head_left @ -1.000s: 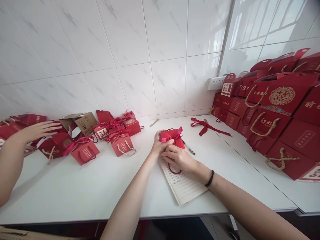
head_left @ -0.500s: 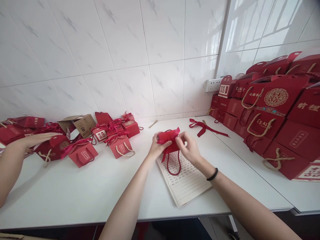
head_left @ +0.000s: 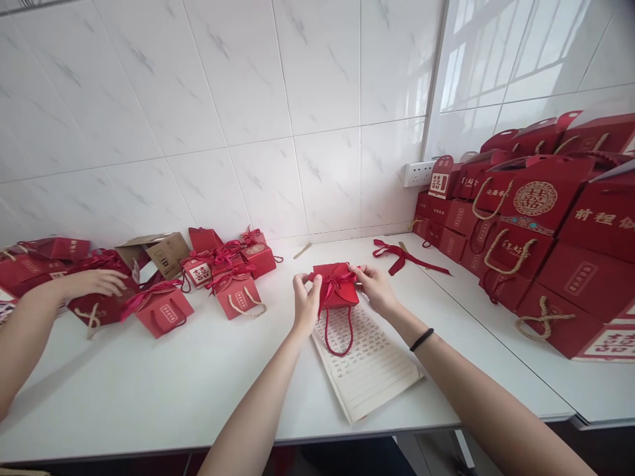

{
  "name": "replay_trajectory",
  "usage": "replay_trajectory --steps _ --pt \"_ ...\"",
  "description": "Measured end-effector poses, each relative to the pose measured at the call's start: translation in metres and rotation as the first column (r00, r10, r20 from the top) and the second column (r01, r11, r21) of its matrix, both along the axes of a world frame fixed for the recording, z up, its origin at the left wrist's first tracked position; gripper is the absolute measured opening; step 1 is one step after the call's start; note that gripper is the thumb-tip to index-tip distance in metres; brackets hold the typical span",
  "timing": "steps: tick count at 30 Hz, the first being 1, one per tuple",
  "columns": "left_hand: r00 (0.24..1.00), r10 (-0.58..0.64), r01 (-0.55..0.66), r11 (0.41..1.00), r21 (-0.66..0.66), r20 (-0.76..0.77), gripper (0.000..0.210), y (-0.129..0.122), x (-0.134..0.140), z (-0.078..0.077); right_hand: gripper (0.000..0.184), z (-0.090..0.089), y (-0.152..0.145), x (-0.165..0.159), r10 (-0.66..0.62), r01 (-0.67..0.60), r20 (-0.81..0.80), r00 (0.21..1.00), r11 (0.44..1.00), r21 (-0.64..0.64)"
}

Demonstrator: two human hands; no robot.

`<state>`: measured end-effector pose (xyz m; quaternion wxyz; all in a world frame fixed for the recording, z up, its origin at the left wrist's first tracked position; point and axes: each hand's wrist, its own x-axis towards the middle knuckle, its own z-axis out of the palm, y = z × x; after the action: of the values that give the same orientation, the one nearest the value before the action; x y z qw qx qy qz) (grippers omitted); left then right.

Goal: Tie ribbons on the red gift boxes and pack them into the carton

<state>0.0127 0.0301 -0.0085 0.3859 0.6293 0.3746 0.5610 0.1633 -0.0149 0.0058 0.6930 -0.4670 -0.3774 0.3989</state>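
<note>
A small red gift box point(head_left: 347, 298) with a red ribbon bow point(head_left: 335, 280) on its top stands at the far end of an open notebook point(head_left: 380, 380). Its twisted red cord handle hangs down over the handwritten page. My left hand point(head_left: 305, 305) is closed at the box's left side, thumb and fingers on the ribbon there. On the other side, my right hand point(head_left: 376, 289) pinches the ribbon near the top right corner. A black band circles my right wrist. A loose red ribbon point(head_left: 397, 254) lies on the table behind my right hand.
Stacked red gift boxes point(head_left: 578, 231) fill the right side by the wall. Several small ribboned boxes point(head_left: 240, 297) and an open brown carton point(head_left: 169, 254) stand to the left. Another person's hand point(head_left: 94, 283) rests over a dark red box point(head_left: 102, 307). A wall socket point(head_left: 418, 174) is behind.
The box has turned so its bow faces up toward me. My hands have moved apart to its two sides. The other person's hand has shifted to the right and down.
</note>
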Motion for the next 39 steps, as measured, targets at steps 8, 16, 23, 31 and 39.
replay_trajectory --steps 8,16,23,31,39 --pt "0.998 0.031 -0.030 0.999 0.022 -0.056 0.036 -0.007 0.000 0.007 0.061 0.003 -0.005 -0.004 0.072 -0.076 -0.155 0.985 0.997 -0.017" --pt "0.998 0.038 -0.037 0.999 0.009 -0.047 0.032 -0.008 0.001 0.007 0.058 -0.001 -0.004 -0.006 0.062 -0.065 -0.217 0.974 0.998 -0.006" --pt "0.999 0.040 -0.040 0.999 -0.009 -0.030 0.029 -0.012 0.003 0.007 0.055 -0.002 -0.005 -0.011 -0.026 0.030 -0.198 0.980 0.999 0.015" --pt "1.000 -0.024 0.024 1.000 0.019 0.015 0.027 -0.012 -0.001 0.007 0.044 0.004 -0.019 -0.016 -0.226 0.171 0.370 0.901 0.970 0.175" --pt "0.999 -0.026 0.025 0.999 0.040 0.034 0.030 -0.011 0.000 0.005 0.044 0.005 -0.013 -0.013 -0.022 -0.009 0.267 0.963 0.994 0.113"
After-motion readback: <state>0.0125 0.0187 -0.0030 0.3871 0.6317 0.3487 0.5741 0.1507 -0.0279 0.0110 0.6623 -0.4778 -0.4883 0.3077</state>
